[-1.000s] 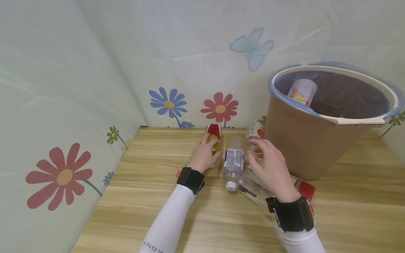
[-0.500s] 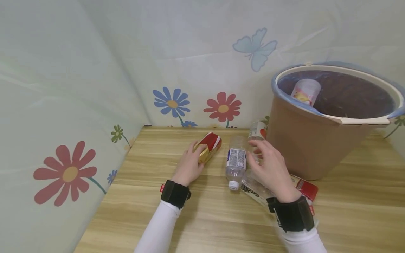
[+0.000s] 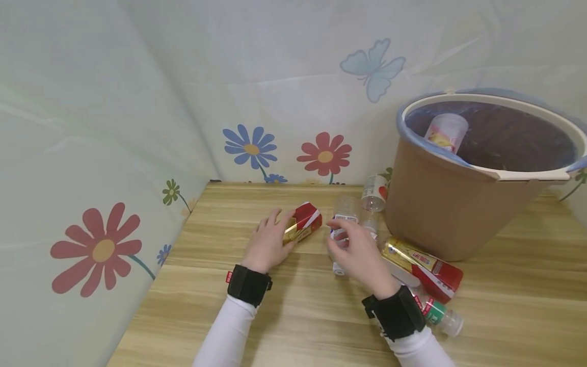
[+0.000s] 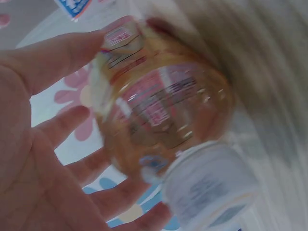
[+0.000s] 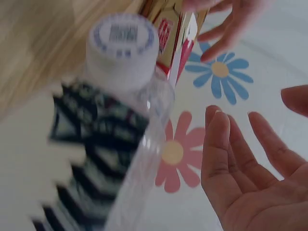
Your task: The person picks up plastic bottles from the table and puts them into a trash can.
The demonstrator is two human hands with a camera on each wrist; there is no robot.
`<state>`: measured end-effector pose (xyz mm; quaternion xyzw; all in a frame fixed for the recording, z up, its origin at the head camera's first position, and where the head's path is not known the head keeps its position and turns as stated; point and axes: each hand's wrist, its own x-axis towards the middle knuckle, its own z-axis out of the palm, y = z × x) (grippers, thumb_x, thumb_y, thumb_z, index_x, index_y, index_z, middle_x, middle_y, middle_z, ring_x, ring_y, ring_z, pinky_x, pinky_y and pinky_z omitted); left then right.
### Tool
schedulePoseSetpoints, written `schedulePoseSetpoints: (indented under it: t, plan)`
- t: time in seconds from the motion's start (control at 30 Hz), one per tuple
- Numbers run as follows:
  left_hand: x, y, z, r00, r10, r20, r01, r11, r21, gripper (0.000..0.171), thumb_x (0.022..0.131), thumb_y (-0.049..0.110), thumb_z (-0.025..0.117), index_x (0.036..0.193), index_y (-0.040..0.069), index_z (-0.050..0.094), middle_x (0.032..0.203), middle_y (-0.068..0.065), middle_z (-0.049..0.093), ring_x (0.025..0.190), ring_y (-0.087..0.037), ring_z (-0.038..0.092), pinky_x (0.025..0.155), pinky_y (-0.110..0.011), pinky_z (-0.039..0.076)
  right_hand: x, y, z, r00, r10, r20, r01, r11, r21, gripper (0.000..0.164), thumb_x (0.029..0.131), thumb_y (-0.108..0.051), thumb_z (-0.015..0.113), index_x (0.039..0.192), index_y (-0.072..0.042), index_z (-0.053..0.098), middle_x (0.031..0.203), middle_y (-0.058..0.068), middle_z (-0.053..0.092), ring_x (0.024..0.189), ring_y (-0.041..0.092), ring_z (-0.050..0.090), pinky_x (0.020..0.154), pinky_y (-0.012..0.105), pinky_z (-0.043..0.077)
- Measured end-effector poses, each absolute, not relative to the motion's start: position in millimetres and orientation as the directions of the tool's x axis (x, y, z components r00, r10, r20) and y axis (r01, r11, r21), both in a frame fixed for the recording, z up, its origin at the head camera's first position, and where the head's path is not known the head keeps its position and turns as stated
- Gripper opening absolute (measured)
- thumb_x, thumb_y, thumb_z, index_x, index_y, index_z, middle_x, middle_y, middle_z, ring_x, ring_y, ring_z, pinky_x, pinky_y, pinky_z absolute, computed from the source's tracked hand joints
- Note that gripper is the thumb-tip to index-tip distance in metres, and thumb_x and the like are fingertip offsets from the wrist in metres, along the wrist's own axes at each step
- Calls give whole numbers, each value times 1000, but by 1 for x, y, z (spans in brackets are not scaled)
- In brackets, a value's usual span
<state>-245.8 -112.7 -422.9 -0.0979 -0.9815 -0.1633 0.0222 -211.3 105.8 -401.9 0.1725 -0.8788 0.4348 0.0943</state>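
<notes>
My left hand holds a lying red-and-gold bottle between thumb and fingers. In the left wrist view this bottle is see-through amber with a white cap. My right hand hovers over a clear bottle with a white label, its fingers loosely bent and partly covering it. The right wrist view shows nothing between those fingers. A clear bottle with a black-patterned label and white cap is close to that camera; in the head view the right hand largely hides it.
A brown bin with a blue liner stands at the right, a plastic cup inside near its rim. Beside it lie a clear bottle, another red-and-gold bottle and a green-labelled bottle. A patterned sheet hangs behind the table.
My left hand has pulled the red-and-gold bottle left and toward me, turning it sideways. My right hand has moved left, uncovering the second red-and-gold bottle and the green-labelled one.
</notes>
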Motion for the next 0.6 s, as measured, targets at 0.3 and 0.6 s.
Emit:
schedulePoseSetpoints:
  t: [0.3, 0.6]
  plan:
    - [-254, -109, -439, -983, 146, 108, 173, 935, 309, 76, 89, 34, 76, 155, 26, 39, 158, -18, 41, 140, -46, 45, 115, -63, 37, -210, 91, -409, -957, -214, 195, -273, 444, -853, 35, 91, -6, 64, 126, -3, 64, 117, 20, 71, 96, 30, 71, 86, 43, 61]
    - [-256, -109, -444, -976, 159, 149, 199, 930, 308, 74, 90, 32, 76, 154, 22, 40, 140, -16, 58, 121, -41, 59, 107, -56, 47, -206, 90, -401, -958, -225, 176, -255, 398, -881, 36, 92, -7, 63, 127, -6, 64, 117, 18, 71, 99, 30, 71, 86, 40, 61]
